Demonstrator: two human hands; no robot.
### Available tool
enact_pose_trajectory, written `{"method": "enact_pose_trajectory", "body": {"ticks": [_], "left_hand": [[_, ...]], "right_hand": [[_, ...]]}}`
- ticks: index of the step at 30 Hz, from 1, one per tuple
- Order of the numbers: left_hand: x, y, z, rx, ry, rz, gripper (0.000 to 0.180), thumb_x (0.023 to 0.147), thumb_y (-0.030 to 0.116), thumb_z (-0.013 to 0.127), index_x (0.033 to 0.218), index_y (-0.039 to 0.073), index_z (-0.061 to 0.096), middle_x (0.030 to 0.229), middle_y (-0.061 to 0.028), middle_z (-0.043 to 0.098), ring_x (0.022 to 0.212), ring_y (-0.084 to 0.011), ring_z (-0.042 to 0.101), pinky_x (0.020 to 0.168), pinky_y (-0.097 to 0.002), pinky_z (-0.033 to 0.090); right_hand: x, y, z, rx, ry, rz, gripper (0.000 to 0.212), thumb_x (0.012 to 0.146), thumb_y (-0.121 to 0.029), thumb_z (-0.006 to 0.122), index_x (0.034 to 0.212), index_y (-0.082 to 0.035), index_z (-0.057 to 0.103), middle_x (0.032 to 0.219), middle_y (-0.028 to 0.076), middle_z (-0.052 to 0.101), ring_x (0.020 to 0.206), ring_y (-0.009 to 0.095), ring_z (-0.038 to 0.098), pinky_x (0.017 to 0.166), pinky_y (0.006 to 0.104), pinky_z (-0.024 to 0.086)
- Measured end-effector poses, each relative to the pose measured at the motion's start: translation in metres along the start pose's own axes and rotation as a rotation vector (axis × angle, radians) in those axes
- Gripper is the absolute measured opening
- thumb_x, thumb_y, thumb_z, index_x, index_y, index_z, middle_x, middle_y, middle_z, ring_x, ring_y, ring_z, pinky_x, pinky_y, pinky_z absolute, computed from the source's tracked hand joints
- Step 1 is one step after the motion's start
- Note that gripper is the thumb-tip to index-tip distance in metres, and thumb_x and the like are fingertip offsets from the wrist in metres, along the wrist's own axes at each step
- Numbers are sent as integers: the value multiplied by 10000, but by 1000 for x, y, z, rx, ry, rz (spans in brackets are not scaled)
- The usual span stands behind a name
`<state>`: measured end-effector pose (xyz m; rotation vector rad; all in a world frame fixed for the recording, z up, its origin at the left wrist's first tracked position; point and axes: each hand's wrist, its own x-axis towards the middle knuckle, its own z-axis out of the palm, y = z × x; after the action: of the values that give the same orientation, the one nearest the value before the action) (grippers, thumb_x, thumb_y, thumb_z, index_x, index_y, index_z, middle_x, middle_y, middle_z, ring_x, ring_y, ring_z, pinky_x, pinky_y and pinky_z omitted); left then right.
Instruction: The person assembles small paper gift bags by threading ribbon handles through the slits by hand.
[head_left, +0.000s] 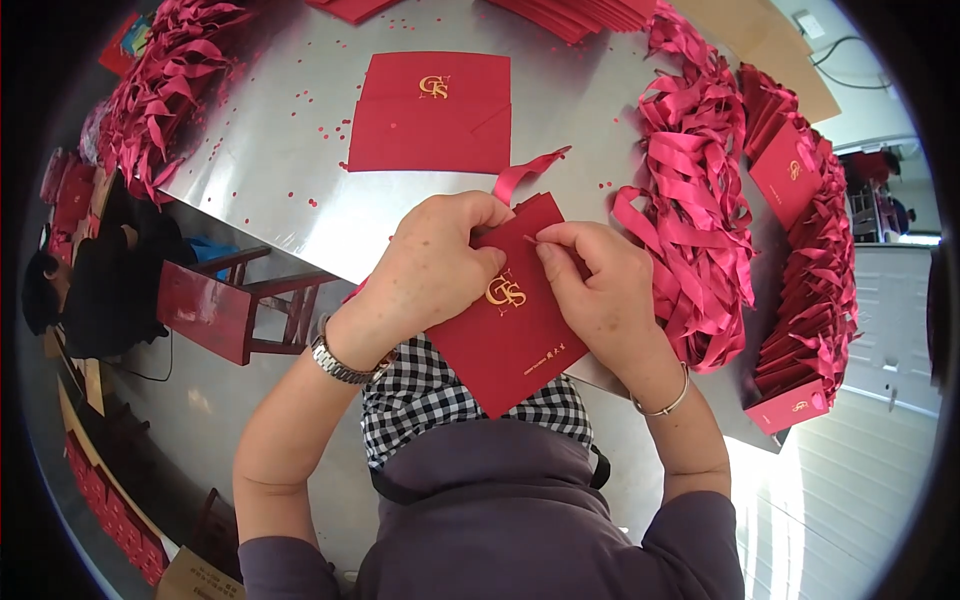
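Observation:
A red paper gift bag (500, 350) with a gold emblem lies flat and tilted between my hands, over my lap at the table's near edge. My left hand (425, 262) grips its upper left edge, thumb on the front. With thumb and forefinger together, my right hand (603, 285) pinches a small bit of pink-red ribbon at the front near the top edge. More of the pink-red ribbon (525, 175) sticks up behind the bag, beside my left fingers. Beyond my hands, another flat red bag (432, 130) with a gold emblem rests on the table.
The metal table (270, 225) is sprinkled with small red paper dots. A heap of pink-red ribbons (695, 210) lies to the right, beside a long row of ribboned red bags (800, 290). More ribbons (165, 100) pile up at the far left. A reddish wooden stool (205, 310) stands left, near a person in dark clothing.

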<state>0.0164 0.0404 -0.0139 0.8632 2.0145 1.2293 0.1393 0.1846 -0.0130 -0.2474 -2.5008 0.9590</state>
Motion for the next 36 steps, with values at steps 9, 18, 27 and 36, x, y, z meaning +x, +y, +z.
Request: {"method": "enact_pose_trajectory", "body": {"ticks": [9, 18, 27, 36], "left_hand": [[-4, -6, 10, 40, 86, 31, 249, 795, 84, 651, 1030, 3, 676, 888, -170, 697, 827, -321, 673, 757, -400, 524], [-2, -8, 18, 107, 237, 170, 139, 787, 85, 643, 909, 23, 664, 821, -152, 680, 801, -357, 649, 702, -447, 509], [-7, -29, 27, 180, 278, 294, 178, 781, 94, 620, 951, 49, 651, 870, -184, 660, 836, -397, 625, 715, -497, 496], [4, -19, -5, -93, 19, 346, 178, 839, 112, 600, 946, 30, 717, 886, -196, 695, 842, -337, 674, 772, -402, 521]], "right_hand": [[4, -5, 8, -150, -46, -12, 90, 835, -84, 657, 816, -35, 585, 734, 115, 625, 677, 301, 635, 606, 399, 508], [26, -23, 8, -734, -266, -388, 100, 733, -111, 621, 735, -46, 546, 676, 96, 590, 631, 263, 624, 557, 359, 516], [32, -23, 4, -192, -290, 117, 146, 844, -25, 644, 977, -23, 583, 829, 185, 663, 771, 373, 667, 647, 432, 520], [11, -24, -10, -139, -251, -72, 220, 783, -14, 718, 957, -3, 584, 834, 147, 650, 713, 288, 661, 644, 358, 516]]}}
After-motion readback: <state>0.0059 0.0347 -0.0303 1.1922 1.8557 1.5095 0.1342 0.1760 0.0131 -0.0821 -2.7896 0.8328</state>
